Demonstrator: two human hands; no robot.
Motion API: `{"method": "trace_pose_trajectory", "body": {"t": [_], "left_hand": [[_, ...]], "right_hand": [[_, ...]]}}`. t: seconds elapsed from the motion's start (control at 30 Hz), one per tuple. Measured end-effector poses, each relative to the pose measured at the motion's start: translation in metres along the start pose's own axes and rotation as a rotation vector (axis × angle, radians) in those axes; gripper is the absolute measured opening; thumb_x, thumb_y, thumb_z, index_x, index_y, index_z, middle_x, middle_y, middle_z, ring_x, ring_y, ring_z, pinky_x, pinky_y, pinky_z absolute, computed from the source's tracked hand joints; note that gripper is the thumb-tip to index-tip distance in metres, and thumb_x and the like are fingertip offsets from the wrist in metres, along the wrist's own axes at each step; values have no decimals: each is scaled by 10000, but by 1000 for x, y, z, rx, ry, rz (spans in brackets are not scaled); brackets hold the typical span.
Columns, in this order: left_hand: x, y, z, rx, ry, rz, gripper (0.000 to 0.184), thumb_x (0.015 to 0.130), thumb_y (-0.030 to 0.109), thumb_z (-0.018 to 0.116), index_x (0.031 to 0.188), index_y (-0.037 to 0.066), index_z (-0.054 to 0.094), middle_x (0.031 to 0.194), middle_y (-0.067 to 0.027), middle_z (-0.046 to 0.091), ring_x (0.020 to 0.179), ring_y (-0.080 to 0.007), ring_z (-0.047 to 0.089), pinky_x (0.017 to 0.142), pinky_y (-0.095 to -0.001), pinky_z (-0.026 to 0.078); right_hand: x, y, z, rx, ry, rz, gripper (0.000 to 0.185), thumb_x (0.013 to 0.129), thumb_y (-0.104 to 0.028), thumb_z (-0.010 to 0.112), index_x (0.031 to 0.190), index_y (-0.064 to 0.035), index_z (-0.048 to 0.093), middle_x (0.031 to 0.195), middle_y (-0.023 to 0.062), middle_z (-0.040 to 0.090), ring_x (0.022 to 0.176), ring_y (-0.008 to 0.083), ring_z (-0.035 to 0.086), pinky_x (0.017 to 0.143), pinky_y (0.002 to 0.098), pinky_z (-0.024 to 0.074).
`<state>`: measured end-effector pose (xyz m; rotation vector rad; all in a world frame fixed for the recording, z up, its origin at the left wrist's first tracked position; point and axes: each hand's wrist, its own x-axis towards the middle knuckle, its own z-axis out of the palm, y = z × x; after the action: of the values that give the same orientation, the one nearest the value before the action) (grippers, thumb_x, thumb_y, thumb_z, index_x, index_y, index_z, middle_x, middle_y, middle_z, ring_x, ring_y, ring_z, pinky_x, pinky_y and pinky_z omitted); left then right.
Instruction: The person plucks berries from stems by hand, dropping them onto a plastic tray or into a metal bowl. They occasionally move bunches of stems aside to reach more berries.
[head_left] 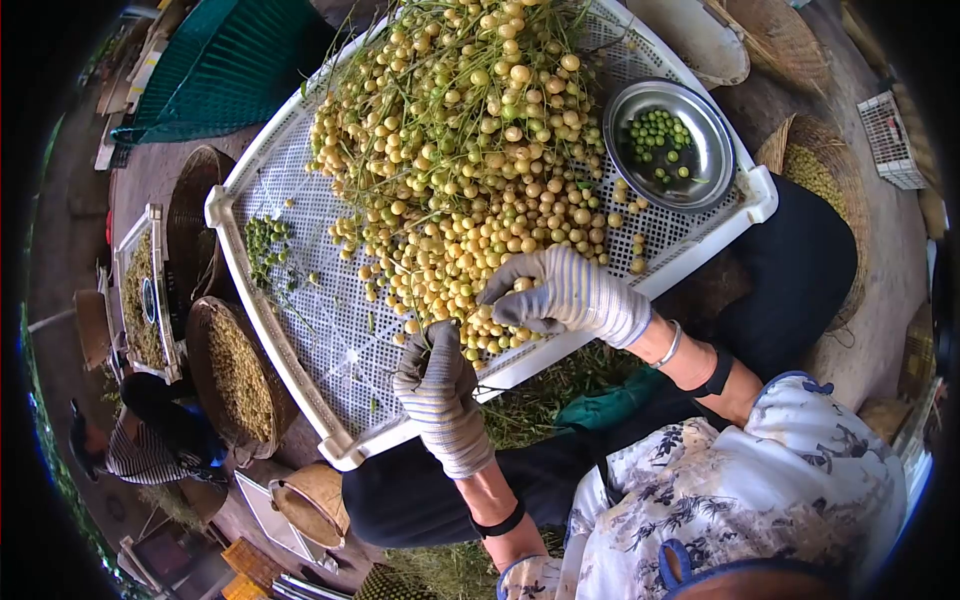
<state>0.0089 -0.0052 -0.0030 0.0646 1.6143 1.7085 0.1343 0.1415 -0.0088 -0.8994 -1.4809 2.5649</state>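
Gloves of striped knit cover both my hands. Left grip (438,400): the hand points forward, its back turned up to view, wrist nearly straight, over the near edge of the white perforated tray (340,365). Thumb and fingers are drawn close together; whether a stem or berry lies between them I cannot tell. The forearm rises from below, with a black band (500,521) above the glove cuff.

Right grip (585,295): level with the left and well apart from it, forearm crossing inward, fingers bent and directed toward the left grip. A gap shows between the curled fingers, with a pale berry (522,285) in view there; I cannot tell whether it is clamped or lies behind. A silver bangle (667,345) sits behind the cuff.

Loose yellowish berries (490,250) lie on the tray under the right fingertips and just ahead of both grips. Beyond these, stemmed bunches (470,130) are heaped. To the right of the right grip and further ahead, a steel bowl (714,150) contains green berries (657,140). A small green pile (268,245) lies on the tray, well ahead of the left grip and to its left.
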Motion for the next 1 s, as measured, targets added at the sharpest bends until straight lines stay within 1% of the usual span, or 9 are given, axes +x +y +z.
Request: {"method": "trace_pose_trajectory", "body": {"t": [0.2, 0.23, 0.33, 0.43, 0.53, 0.67, 0.8, 0.83, 1.0], "left_hand": [[-7, 1, 6, 21, 27, -41, 116, 949, 139, 588, 939, 35, 639, 529, 114, 325, 385, 0, 242, 353, -176, 175], [-11, 0, 5, -65, -13, 13, 216, 969, 182, 566, 1090, 12, 628, 529, 107, 327, 382, -7, 224, 352, -181, 176], [-11, 1, -5, -206, -104, 13, 305, 974, 218, 563, 1198, 11, 588, 539, 98, 345, 384, -14, 220, 348, -187, 166], [-9, 3, -16, -215, -163, 37, 218, 961, 226, 586, 1065, 41, 637, 573, 67, 413, 430, -31, 295, 381, -197, 216], [-17, 14, -3, -91, -57, 92, 198, 932, 217, 623, 963, 27, 667, 680, 13, 557, 526, -66, 425, 471, -214, 320], [-16, 15, -11, -105, -198, 33, 216, 912, 217, 645, 1004, 22, 664, 760, -12, 604, 554, -61, 431, 497, -201, 319], [-15, 12, -8, -65, -219, 7, 253, 920, 243, 640, 1059, 32, 661, 739, 3, 563, 489, -36, 349, 450, -183, 249], [-18, 17, -3, -39, -169, -4, 255, 913, 249, 646, 1032, 25, 673, 683, 23, 523, 485, -32, 340, 447, -186, 233], [-17, 15, -1, -112, -166, -72, 263, 899, 275, 665, 987, 29, 699, 580, 64, 436, 463, -20, 314, 429, -184, 197]], "right_hand": [[12, 7, 9, 232, -31, -33, 309, 849, -276, 732, 959, 3, 658, 662, -14, 597, 443, 26, 437, 403, 179, 323], [11, 4, 6, 258, -39, -9, 274, 860, -243, 721, 950, 8, 658, 652, -9, 601, 436, 29, 448, 398, 182, 337], [14, 3, -7, 314, 31, -149, 225, 888, -211, 682, 959, 1, 662, 711, -6, 621, 505, 31, 510, 422, 170, 376], [22, -6, -18, -95, 198, -365, 234, 919, -177, 638, 1052, 16, 650, 832, 37, 654, 689, 83, 598, 606, 198, 483], [38, -4, -33, -984, 489, -1031, 221, 913, -189, 639, 1066, -30, 659, 979, 42, 703, 902, 120, 649, 777, 253, 528], [33, -1, -20, -388, 182, -711, 297, 928, -210, 611, 1185, -62, 624, 1082, 52, 689, 961, 112, 628, 856, 261, 503], [23, -6, -21, -2, -270, -188, 395, 925, -313, 634, 1160, 4, 616, 867, 43, 684, 659, 80, 600, 575, 218, 497], [17, -8, -12, 154, -190, -221, 367, 913, -287, 654, 1113, 19, 630, 759, 36, 666, 552, 73, 549, 527, 201, 458], [20, 3, -9, 177, -89, -345, 302, 910, -220, 658, 1081, 29, 635, 707, 24, 621, 533, 62, 520, 487, 192, 421]]}}
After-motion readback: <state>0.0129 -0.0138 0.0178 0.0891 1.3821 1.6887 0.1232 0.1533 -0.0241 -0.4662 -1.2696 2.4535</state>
